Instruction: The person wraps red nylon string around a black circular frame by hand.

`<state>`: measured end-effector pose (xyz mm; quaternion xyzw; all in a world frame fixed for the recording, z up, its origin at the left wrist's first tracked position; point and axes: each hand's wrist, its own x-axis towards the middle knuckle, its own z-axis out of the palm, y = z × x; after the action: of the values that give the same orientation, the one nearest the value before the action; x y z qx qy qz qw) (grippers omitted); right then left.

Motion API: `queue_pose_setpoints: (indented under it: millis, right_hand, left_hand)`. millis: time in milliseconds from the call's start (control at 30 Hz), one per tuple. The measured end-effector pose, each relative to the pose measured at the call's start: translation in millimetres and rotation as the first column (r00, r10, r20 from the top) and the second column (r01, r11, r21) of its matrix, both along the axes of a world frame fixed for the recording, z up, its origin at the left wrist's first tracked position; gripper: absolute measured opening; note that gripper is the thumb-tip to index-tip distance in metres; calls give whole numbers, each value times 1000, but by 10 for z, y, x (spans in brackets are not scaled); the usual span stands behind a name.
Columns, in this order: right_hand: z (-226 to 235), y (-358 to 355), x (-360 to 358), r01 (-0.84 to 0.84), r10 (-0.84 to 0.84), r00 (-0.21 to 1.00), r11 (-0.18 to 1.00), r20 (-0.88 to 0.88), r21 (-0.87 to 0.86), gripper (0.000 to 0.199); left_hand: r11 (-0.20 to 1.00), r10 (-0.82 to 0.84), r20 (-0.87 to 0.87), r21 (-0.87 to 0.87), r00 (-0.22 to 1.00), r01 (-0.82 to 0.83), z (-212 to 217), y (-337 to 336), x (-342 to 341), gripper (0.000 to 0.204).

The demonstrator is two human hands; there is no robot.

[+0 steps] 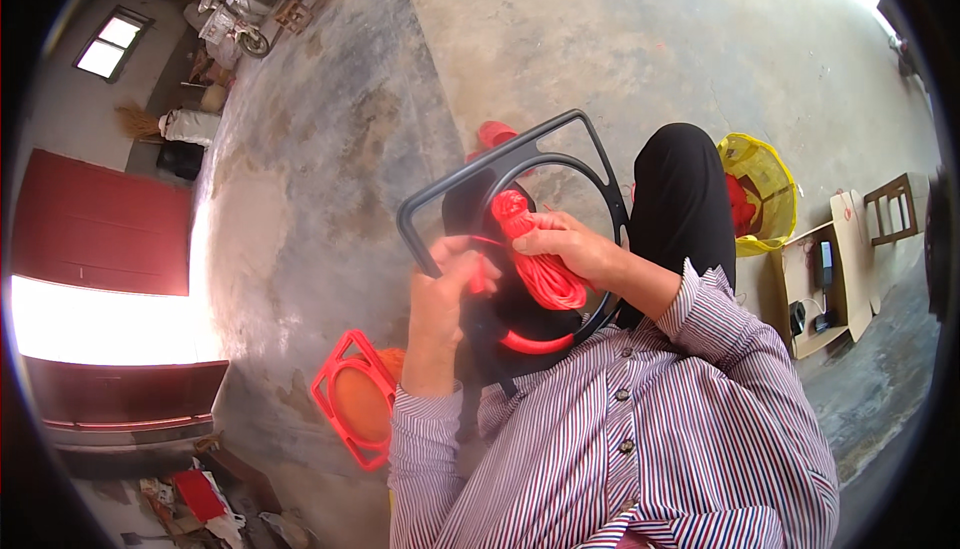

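A black frame with a round ring rests over my lap, tilted. Along the ring's lower edge runs a stretch of red wrapping. My right hand is closed around a bundle of red cord, its knotted top poking up past my thumb. On the frame's left side, my left hand is slightly blurred, its fingers pinched with red cord showing at their tips. A thin red strand crosses the ring between both hands.
A red frame with an orange-brown round centre lies at my left. On my right are a yellow basket with red material inside, an open cardboard box holding small devices, and a wooden stool. A motorbike stands far left.
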<state>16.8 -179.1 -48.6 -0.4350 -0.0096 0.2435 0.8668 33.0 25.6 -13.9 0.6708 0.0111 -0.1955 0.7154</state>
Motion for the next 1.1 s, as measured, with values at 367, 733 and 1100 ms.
queue_pose_setpoints:
  millis: [367, 733, 1100]
  right_hand:
    - [-97, -77, -216, 63, -72, 991, 995, -111, -82, 17]
    - [-139, 72, 161, 202, -49, 960, 804, 275, -559, 34]
    - [185, -86, -6, 115, -180, 975, 909, 129, 401, 46]
  left_hand:
    - [925, -22, -202, -375, 979, -57, -34, -7, -85, 62]
    - [921, -190, -246, -380, 950, 86, 329, -183, -260, 34]
    - [666, -315, -404, -739, 859, -103, 284, -274, -360, 59]
